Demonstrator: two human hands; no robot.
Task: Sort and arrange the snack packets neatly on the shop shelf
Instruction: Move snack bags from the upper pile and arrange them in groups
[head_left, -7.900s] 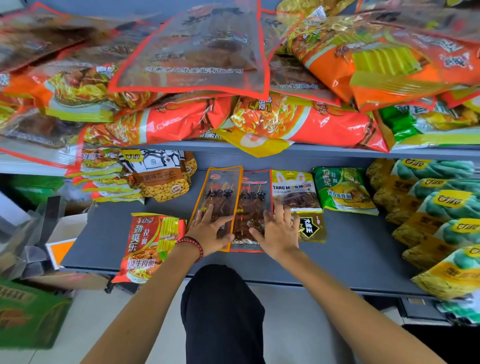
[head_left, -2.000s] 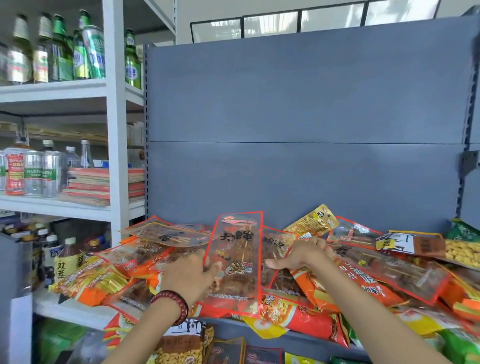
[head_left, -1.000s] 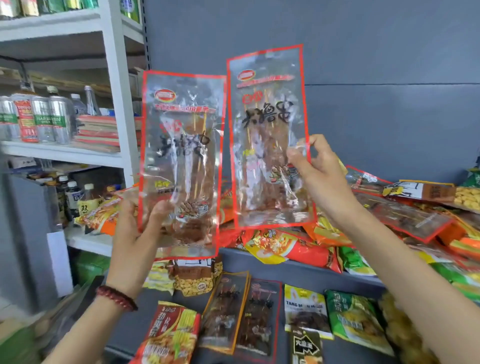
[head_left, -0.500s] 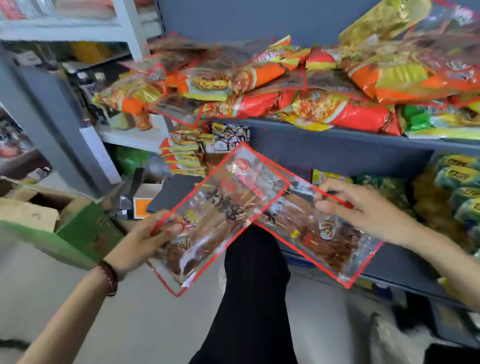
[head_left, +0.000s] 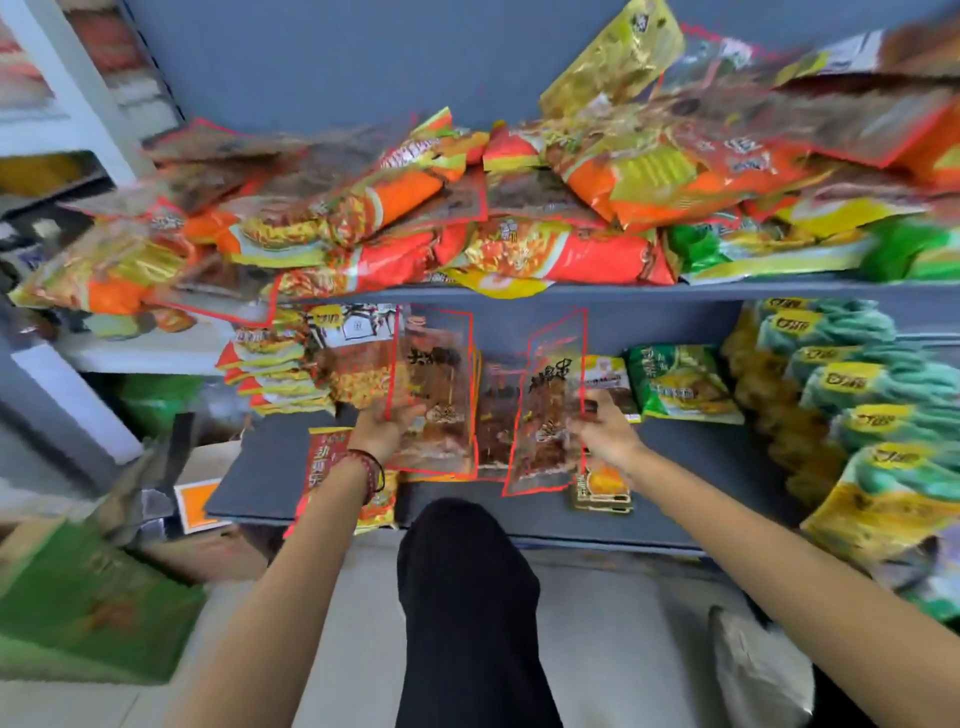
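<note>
My left hand (head_left: 385, 427) grips a clear red-edged skewer packet (head_left: 435, 395) by its left edge, held over the lower grey shelf (head_left: 270, 467). My right hand (head_left: 605, 434) grips a second clear red-edged skewer packet (head_left: 550, 415) by its right edge. Both packets stand lengthwise, side by side, above the same kind of packets lying on the shelf (head_left: 496, 415). A red noodle packet (head_left: 324, 457) lies under my left wrist. The upper shelf holds a jumbled heap of orange, red and clear packets (head_left: 467, 208).
Teal and yellow bags (head_left: 852, 384) are stacked at the right of the lower shelf. A green packet (head_left: 675, 384) and a small yellow packet (head_left: 602, 488) lie near my right hand. Peanut bags (head_left: 358, 364) sit at back left. A green carton (head_left: 88, 597) stands on the floor.
Both hands moved the two clear packets from in front of my knee forward over the lower shelf, turning them from slanted to lengthwise. The camera tilted up slightly.
</note>
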